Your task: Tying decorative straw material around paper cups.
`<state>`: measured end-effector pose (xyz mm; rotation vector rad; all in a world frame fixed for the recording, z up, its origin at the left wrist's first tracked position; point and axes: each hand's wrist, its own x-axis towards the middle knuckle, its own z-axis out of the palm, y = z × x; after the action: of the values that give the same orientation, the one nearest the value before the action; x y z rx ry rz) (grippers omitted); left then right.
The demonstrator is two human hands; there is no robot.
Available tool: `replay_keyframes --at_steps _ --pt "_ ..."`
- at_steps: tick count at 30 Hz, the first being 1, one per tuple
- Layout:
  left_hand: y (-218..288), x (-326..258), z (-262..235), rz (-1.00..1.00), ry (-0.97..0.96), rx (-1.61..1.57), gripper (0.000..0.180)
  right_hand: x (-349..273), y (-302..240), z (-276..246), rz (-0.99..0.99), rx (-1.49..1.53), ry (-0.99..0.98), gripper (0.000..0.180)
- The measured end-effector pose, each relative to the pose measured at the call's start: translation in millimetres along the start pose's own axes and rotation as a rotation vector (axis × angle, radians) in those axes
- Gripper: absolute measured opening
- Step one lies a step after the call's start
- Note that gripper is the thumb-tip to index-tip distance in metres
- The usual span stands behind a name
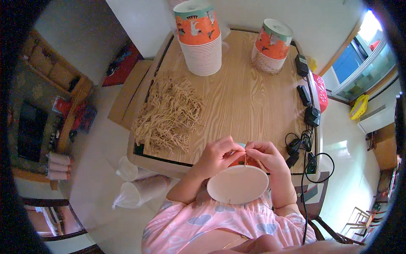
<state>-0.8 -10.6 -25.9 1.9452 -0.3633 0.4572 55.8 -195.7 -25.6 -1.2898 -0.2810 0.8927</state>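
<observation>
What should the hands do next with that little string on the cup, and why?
Probably pull the string gently through the cup. Both the left hand and right hand pinch it at the cup's far rim, and it looks only partly through.

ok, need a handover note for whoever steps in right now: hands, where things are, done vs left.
Left hand and right hand: both pinch a thin tan string at the far rim of a paper cup, which lies with its white inside facing the camera.
Loose pile of tan strings lies on the wooden table, left side.
Two stacks of orange printed paper cups stand at the far edge: tall stack, shorter stack.
Done: string at the cup's rim. Left: whether it is fixed cannot be told; both stacks untouched.
</observation>
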Motion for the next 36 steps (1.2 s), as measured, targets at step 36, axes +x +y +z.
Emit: replay_keyframes --at_steps 36 --pt "10.5 0.0 -13.6 -0.154 -0.367 -0.187 0.014 -21.8 -3.8 0.3 -0.124 -0.351 -0.073 0.011"
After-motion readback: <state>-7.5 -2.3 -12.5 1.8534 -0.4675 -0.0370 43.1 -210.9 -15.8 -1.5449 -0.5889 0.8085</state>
